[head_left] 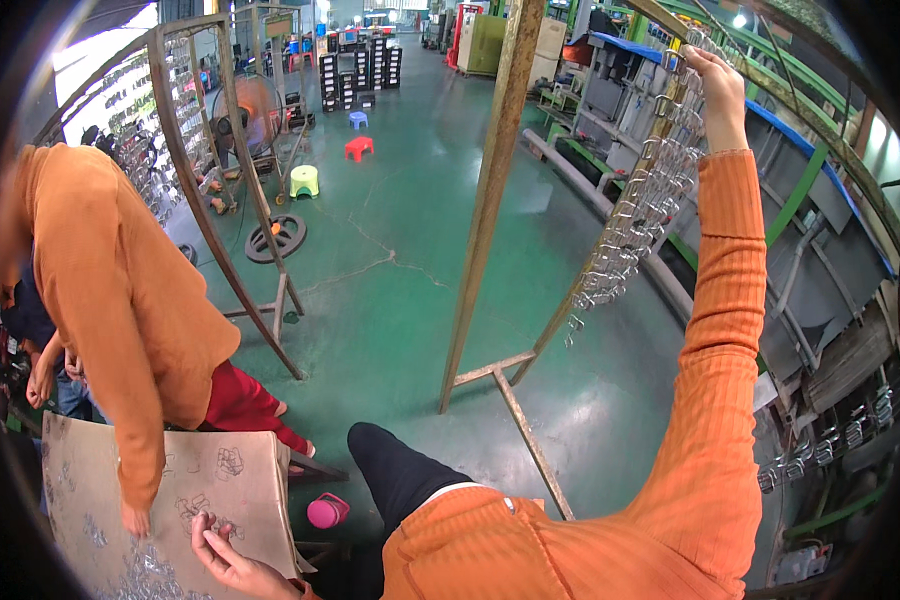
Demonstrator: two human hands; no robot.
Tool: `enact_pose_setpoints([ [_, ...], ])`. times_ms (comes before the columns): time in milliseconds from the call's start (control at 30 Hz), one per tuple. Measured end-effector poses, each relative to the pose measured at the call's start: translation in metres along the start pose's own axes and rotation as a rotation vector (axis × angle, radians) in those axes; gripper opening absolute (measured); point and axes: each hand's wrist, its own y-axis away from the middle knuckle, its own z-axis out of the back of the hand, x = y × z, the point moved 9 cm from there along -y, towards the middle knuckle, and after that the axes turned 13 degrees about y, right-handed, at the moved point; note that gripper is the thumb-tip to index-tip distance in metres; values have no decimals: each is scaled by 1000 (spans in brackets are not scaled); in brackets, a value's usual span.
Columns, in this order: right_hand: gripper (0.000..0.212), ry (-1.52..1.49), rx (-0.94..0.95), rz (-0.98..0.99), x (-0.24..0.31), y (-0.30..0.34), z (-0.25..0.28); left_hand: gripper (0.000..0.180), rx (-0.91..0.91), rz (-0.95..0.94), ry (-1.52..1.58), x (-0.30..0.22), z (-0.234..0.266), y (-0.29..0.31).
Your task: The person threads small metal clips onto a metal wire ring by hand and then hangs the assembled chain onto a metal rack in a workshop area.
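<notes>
My right hand point(718, 84) is raised high to the top bar of a rusty metal rack point(492, 190). Its fingers are bent closed on a bent wire piece at the top of the hanging strands. Below it, linked strands of shiny bent wire pieces point(645, 205) hang in a dense curtain. Low at the left, my left hand point(232, 562) is palm up over the cardboard-covered table point(260, 470), its fingers loosely curled and apart. Beside its fingertips lies a small group of wire pieces point(198, 508); more wire pieces point(150, 575) are spread near the table's front.
A co-worker in an orange top point(140, 290) leans over the table, one hand point(136, 520) on the pieces. Another rack point(170, 130) and a fan point(248, 115) stand at the left. Stools point(305, 181) and a black wheel point(275, 240) are on the green floor. Machinery point(620, 90) lines the right.
</notes>
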Motion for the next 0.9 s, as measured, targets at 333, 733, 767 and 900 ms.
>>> enact_pose_setpoints([
  [333,27,271,-231,97,-4,-84,47,30,27,5,8,6,-1,4],
  [733,33,586,-230,41,-22,-109,60,27,-33,30,94,-2,-10,13],
  [767,31,488,-205,36,-29,-102,42,27,-47,6,31,-1,-2,11],
  [900,32,423,-255,485,31,-60,-5,24,-199,-36,-178,8,58,3],
])
